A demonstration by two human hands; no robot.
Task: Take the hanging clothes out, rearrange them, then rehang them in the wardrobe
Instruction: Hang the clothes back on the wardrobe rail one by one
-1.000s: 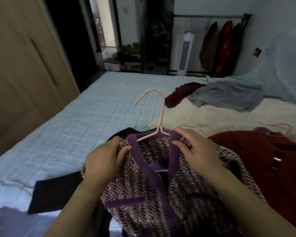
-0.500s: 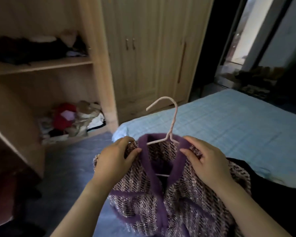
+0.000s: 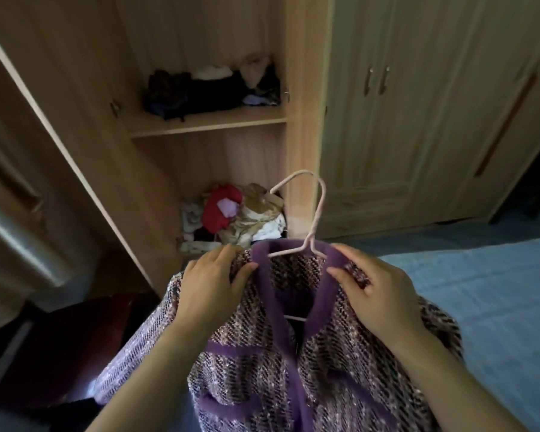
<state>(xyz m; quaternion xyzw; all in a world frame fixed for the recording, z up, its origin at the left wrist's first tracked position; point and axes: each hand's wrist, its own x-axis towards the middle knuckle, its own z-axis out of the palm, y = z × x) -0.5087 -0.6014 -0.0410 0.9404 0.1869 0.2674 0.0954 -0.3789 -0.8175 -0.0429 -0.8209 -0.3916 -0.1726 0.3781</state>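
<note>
**Purple tweed cardigan (image 3: 256, 363), held up at the open wardrobe (image 3: 303, 120)**

It's on a pink wire hanger (image 3: 318, 213), which is mostly buried under the collar with just the hook sticking up. The hem drops out of sight below. Left hand (image 3: 212, 282) pinches one shoulder and right hand (image 3: 374, 291) the other, fingers curled into the knit. Bed (image 3: 496, 291) is off to the right. The shelf piles (image 3: 212, 88) are too murky to make out.

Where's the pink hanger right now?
The pink hanger is mid-frame in the head view, inside the collar of the purple jacket, between the left hand and right hand, hook up before the open wardrobe.
</note>
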